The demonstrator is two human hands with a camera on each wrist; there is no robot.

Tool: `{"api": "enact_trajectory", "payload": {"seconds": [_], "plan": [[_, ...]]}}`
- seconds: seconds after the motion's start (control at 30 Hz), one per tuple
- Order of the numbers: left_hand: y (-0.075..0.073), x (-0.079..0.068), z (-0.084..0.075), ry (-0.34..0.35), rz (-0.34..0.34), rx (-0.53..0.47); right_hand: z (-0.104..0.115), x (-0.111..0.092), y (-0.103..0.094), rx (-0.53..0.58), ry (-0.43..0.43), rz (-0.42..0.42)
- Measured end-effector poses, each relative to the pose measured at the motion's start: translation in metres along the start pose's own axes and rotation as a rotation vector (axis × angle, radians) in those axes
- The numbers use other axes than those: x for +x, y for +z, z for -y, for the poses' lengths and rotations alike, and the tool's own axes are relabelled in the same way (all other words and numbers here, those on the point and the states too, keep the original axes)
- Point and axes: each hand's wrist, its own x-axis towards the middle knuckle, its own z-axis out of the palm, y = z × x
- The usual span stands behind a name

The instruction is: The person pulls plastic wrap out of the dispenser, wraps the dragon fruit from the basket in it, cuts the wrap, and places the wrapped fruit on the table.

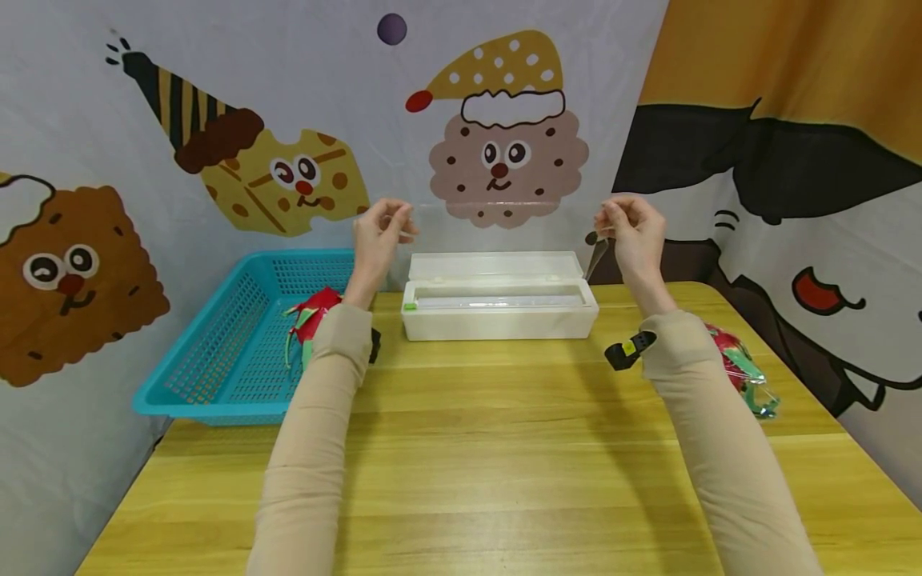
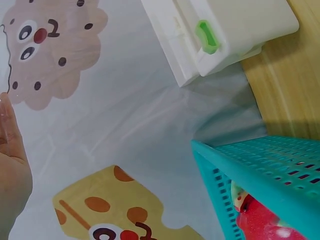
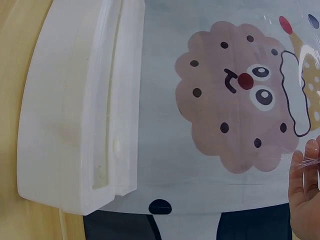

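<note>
A thin clear sheet of cling film (image 1: 497,203) stretches between my two raised hands, showing mostly as a faint shiny line. My left hand (image 1: 378,240) pinches its left end between thumb and fingers, up beside the basket. At the other end my right hand (image 1: 637,240) pinches the film; gathered strands cross its fingers (image 3: 297,182) in the right wrist view. Below and between both hands sits a white cling film dispenser (image 1: 497,324) with its lid (image 1: 497,264) raised. A green slide cutter (image 2: 207,37) rests at the dispenser's left end.
On the left stands a blue plastic basket (image 1: 209,408) with a red and green dragon fruit (image 1: 320,308) inside, partly behind my left arm. Another dragon fruit, shiny with wrap (image 1: 749,372), lies right of my right forearm. A printed cloth (image 1: 324,48) hangs behind the wooden table (image 1: 490,456).
</note>
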Motion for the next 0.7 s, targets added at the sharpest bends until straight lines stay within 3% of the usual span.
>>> {"api": "enact_trajectory", "payload": {"seconds": [0.5, 0.7], "plan": [[-0.004, 0.000, -0.013, 0.068, 0.013, -0.011, 0.011, 0.001, -0.002, 0.031, -0.042, -0.001], [-0.003, 0.008, -0.003, 0.100, 0.002, -0.026, 0.016, 0.002, -0.003, 0.072, -0.061, -0.014]]}}
